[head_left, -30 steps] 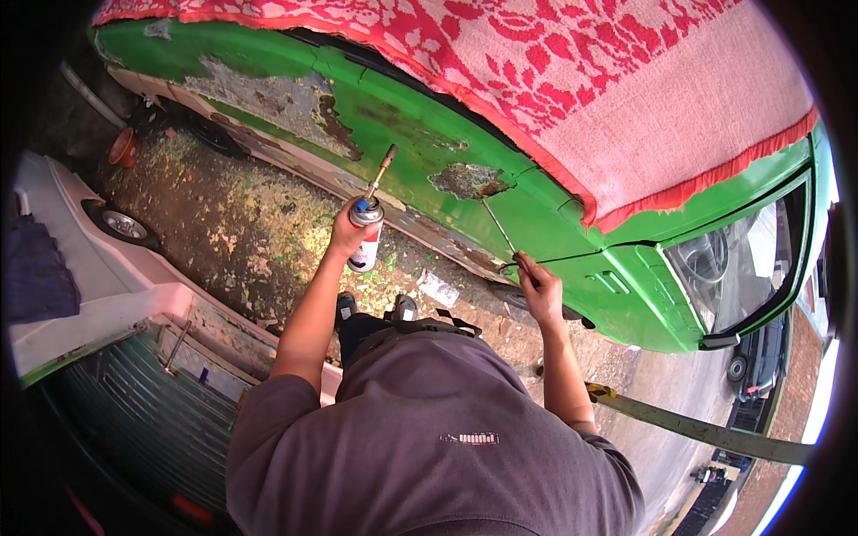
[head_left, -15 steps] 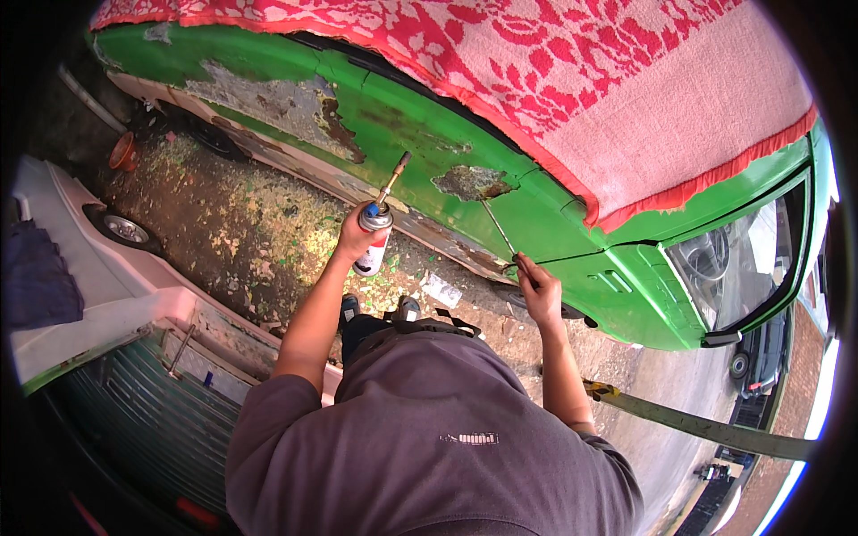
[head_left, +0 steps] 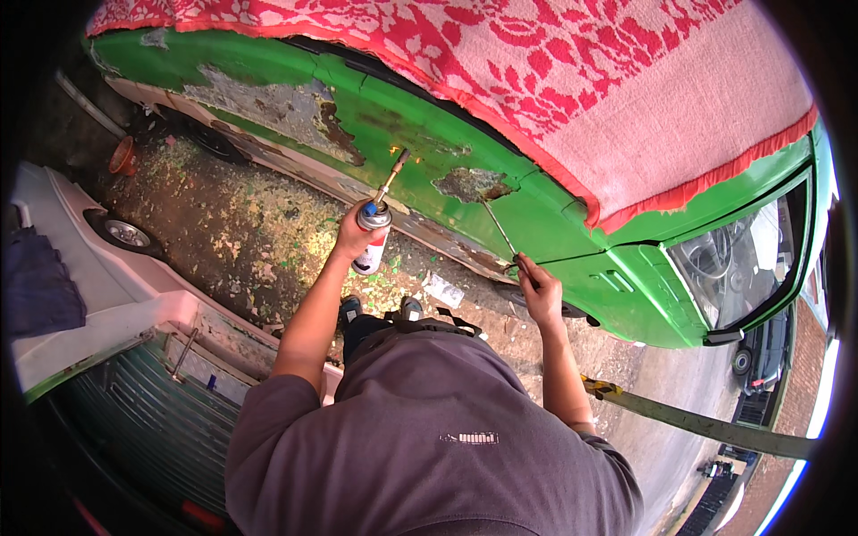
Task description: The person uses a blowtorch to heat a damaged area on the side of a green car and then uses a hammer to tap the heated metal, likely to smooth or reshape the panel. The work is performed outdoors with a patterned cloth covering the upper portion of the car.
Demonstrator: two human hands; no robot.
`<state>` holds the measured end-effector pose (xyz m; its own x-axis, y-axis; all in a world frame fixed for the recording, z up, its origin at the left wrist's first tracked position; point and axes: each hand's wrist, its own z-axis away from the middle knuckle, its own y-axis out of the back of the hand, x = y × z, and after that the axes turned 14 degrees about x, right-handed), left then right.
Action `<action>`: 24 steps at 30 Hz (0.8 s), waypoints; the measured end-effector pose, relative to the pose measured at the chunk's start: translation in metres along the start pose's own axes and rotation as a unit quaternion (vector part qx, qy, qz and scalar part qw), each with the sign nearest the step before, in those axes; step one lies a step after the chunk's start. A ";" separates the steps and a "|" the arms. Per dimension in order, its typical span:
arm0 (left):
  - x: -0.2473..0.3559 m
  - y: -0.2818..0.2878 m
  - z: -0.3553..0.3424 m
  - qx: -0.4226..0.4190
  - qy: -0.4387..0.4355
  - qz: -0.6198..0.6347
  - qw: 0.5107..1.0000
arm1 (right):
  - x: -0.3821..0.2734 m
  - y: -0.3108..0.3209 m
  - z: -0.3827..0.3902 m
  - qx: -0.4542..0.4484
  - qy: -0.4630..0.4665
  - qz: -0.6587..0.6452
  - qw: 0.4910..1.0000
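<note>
My left hand [head_left: 355, 236] is wrapped round a blowtorch [head_left: 373, 255], a gas can with a blue knob and a metal nozzle that slants up toward the vehicle. A small orange glow [head_left: 394, 149] shows at the green side panel [head_left: 420, 174] near the nozzle's tip. In my right hand [head_left: 542, 293] is a thin, long-shafted scraper [head_left: 500, 229]. Its far end meets the panel at the lower edge of a bare, greyish-brown patch [head_left: 466, 185]. The fingers of both hands are closed on their tools.
A red and pink patterned cloth [head_left: 626, 107] covers the vehicle's upper part. Paint flakes litter the ground [head_left: 259, 232]. Behind me on the left stands a pale pink vehicle [head_left: 170, 304]. A flat bar [head_left: 697, 422] juts in at right. An orange cone-like object [head_left: 122, 156] lies far left.
The orange glow has appeared by the nozzle, and the blowtorch has shifted very slightly. My right hand and the scraper stay in place.
</note>
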<state>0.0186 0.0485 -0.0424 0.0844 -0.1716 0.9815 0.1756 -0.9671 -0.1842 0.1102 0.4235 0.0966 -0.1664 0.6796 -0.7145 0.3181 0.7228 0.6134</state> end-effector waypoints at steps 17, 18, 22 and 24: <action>-0.014 0.031 -0.001 0.061 0.030 0.001 0.998 | -0.010 -0.015 -0.007 -0.020 -0.003 -0.012 1.000; -0.013 0.032 -0.005 0.062 0.025 0.011 0.998 | -0.011 -0.016 -0.008 -0.017 0.004 -0.013 1.000; -0.012 0.036 -0.015 0.055 0.031 0.045 0.997 | -0.017 -0.020 -0.011 -0.019 0.014 0.009 1.000; -0.013 0.036 -0.014 0.035 0.025 0.024 0.999 | -0.020 -0.022 -0.012 -0.022 0.007 0.015 1.000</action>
<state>0.0095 0.0135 -0.0606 0.0460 -0.2291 0.9723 0.2403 -0.9422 -0.2334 0.0957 0.3955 0.1015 -0.1709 0.7030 -0.6904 0.2814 0.7063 0.6496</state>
